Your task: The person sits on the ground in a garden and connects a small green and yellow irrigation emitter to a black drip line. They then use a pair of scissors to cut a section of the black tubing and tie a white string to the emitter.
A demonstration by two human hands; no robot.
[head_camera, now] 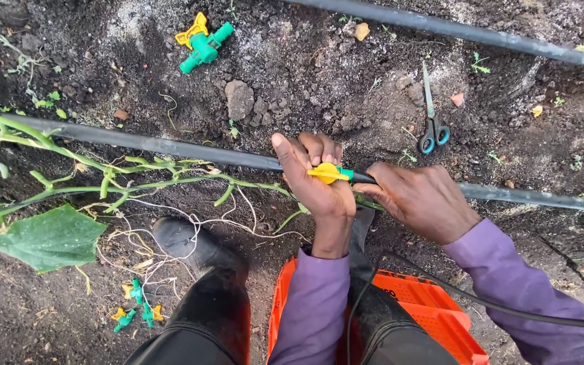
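I see a small valve (330, 173) with a yellow butterfly handle and a green body, sitting right on the black drip pipe (170, 145) that runs across the soil. The handle lies roughly level, its green end pointing along the pipe to the right. The pipe is long, thin and matte black, lying flat on the dark earth. The valve sits about midway along the pipe's visible stretch, partly hidden, so I cannot tell how it joins the pipe.
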